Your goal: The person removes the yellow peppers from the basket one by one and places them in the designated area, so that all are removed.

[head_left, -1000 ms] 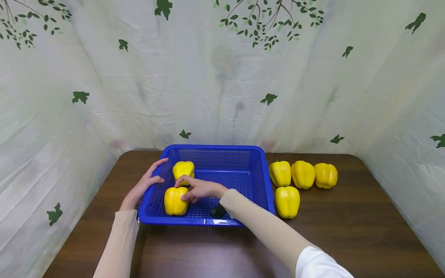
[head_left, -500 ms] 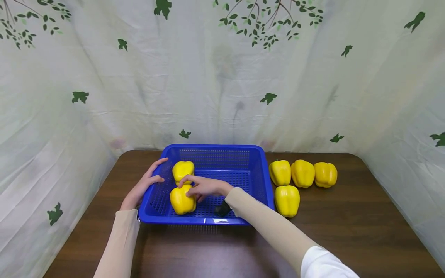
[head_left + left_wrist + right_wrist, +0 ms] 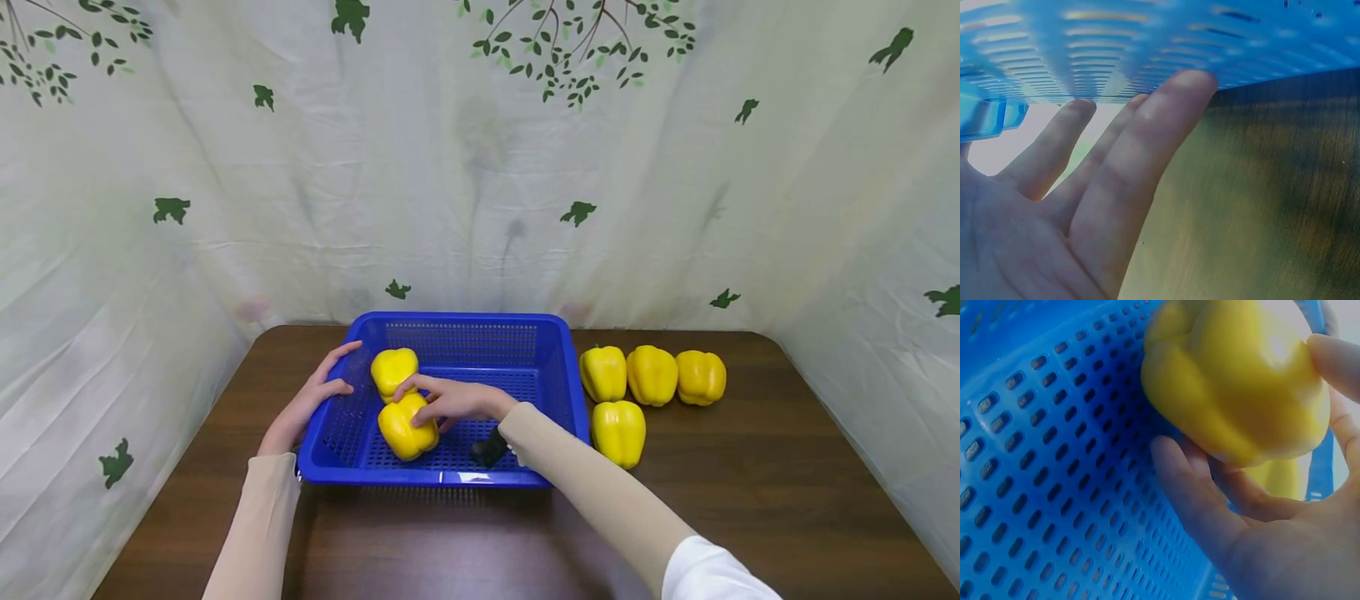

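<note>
In the head view a blue plastic basket (image 3: 375, 475) with slotted walls stands on the table. My left hand (image 3: 302, 407) grips its left rim, thumb over the inside; in the left wrist view the fingers (image 3: 1138, 169) lie against the slotted outer wall. Inside the basket my right hand (image 3: 461, 400) holds a yellow bell pepper (image 3: 403, 427), tilted. The right wrist view has this bell pepper (image 3: 1235, 381) between thumb and fingers, above the slotted floor. Another yellow bell pepper (image 3: 392, 367) sits just behind it, near the basket's back left corner.
Several more yellow bell peppers (image 3: 652, 375) stand on the brown table (image 3: 765, 483) to the right of the basket, one nearer (image 3: 618, 433) than the others. A pale curtain (image 3: 480, 183) with a leaf print hangs behind the table.
My right hand has moved right and slightly back in the basket, carrying the bell pepper, which has tilted from upright. My left hand has stayed at the rim.
</note>
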The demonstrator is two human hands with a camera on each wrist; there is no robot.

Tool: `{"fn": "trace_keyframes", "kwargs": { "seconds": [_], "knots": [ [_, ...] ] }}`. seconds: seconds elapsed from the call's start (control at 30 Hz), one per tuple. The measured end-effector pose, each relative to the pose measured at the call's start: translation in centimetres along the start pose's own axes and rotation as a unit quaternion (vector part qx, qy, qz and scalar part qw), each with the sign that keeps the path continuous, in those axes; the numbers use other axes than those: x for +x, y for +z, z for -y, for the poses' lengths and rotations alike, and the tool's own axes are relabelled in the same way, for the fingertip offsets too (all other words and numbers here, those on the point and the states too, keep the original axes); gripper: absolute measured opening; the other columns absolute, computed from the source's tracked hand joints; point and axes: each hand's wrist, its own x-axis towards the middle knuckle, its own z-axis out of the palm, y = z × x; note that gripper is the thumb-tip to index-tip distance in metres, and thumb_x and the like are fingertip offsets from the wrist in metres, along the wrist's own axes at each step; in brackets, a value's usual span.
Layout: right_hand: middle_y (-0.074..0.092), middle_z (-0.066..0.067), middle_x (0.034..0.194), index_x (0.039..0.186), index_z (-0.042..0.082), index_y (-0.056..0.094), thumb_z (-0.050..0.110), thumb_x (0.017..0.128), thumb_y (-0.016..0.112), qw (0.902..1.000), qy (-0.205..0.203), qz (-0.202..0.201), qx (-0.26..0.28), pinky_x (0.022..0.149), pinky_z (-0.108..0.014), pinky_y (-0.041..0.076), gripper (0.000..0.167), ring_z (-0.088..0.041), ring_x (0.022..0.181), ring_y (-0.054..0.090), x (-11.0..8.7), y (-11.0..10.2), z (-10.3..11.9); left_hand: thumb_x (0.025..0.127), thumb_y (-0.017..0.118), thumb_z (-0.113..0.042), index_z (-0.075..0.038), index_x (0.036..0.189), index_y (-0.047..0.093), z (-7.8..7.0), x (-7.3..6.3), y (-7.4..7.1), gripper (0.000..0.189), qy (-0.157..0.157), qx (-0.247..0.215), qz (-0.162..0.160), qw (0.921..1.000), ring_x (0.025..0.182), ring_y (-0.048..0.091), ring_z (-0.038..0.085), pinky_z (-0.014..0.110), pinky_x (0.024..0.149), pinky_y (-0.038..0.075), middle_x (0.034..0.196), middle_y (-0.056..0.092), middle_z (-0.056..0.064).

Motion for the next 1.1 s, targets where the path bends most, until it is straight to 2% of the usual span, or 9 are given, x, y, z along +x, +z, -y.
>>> {"fn": "trace_keyframes", "kwargs": {
  "seconds": [0.23,0.5,0.67,1.1],
  "knots": [
    [0.047,-0.005,0.123,0.128,0.02,0.049,0.008,0.094,0.056,0.9998,-0.006,0.007,0.016,0.077,-0.04,0.05,0.036,-0.022,0.098,0.054,-1.1,-0.6,-0.1,0.093,0.046,-0.015,-0.034,0.151,0.017,-0.1,-0.2,0.1,0.068,0.0,0.002,-0.001,1.0,0.124,0.031,0.053,0.057,0.087,0.045,0.156,0.003,0.014],
    [0.047,-0.012,0.122,0.131,0.019,0.045,0.01,0.097,0.052,0.9986,-0.01,-0.002,0.051,0.083,-0.052,0.049,0.036,-0.027,0.096,0.057,-2.3,-1.2,-0.4,0.094,0.045,-0.016,-0.034,0.152,0.017,0.0,-0.1,0.1,0.066,0.003,0.004,-0.001,1.0,0.125,0.03,0.053,0.058,0.088,0.043,0.156,0.003,0.014],
    [0.045,-0.013,0.125,0.132,0.022,0.042,0.013,0.098,0.048,0.9978,-0.012,-0.013,0.064,0.084,-0.052,0.049,0.036,-0.029,0.1,0.056,-3.1,-1.5,-0.5,0.094,0.045,-0.016,-0.034,0.151,0.017,0.1,-0.1,0.1,0.067,0.005,0.004,-0.001,1.0,0.125,0.029,0.053,0.058,0.088,0.043,0.156,0.002,0.014],
    [0.046,-0.015,0.123,0.135,0.018,0.04,0.013,0.093,0.057,0.9954,-0.051,-0.051,0.063,0.083,-0.05,0.05,0.046,-0.027,0.103,0.053,-4.9,-2.4,-0.2,0.094,0.044,-0.014,-0.034,0.151,0.018,0.0,-0.1,0.1,0.066,0.013,-0.002,0.001,0.9999,0.126,0.028,0.053,0.059,0.089,0.042,0.156,0.001,0.014]
  ]
}}
